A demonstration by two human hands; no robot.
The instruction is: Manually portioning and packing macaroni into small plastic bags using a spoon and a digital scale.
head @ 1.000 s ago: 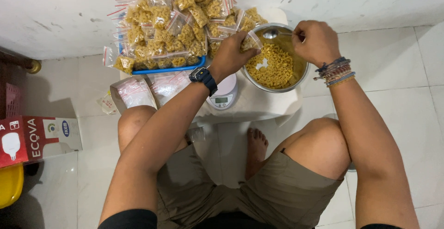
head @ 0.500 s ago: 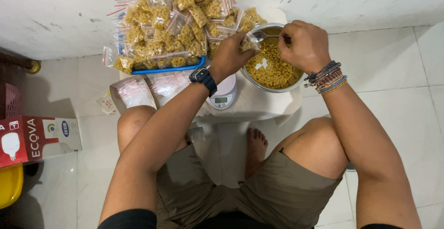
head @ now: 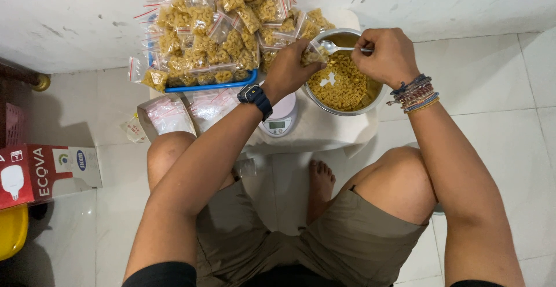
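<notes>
1. Vs 0.5 s ago: right hand (head: 387,55) has moved a bit left over the bowl (head: 370,96); the spoon (head: 341,48) now lies level w/ its scoop right at the small bag (head: 313,54). Left hand (head: 289,70) is in about the same spot. Bowl, scale and bag pile haven't moved.
2. Right hand: curled shut, fingers pinching the spoon handle; scoop end points toward the left hand. Can't tell if there's pasta in the scoop.
3. Left hand: fingers closed round the small clear bag, held at the bowl's near-left rim, touching or just above it, can't tell which. Bag has some yellow macaroni in it.
4. Bowl: 1, round, metal, directly under the right hand, approx. half full of dry elbow macaroni (head: 341,84) w/ a bare patch in the middle. Sits on the low white desk (head: 324,128).
5. Scale (head: 279,119): 1, small, white, digital, just below the left wrist.
6. Filled bags (head: 220,32): a heap, too many and too overlapped to count, on a blue tray (head: 211,85) up-left of the left hand.
7. Empty-bag stacks (head: 174,113): 2, lower left of the left hand, beside the scale.
8. Wrists: 1 dark watch (head: 253,94) on the left, several bead bracelets (head: 416,93) on the right.
9. Floor, far left of both hands: 1 red-and-white carton (head: 43,174), 1 yellow tub (head: 11,229), partly cut off.
</notes>
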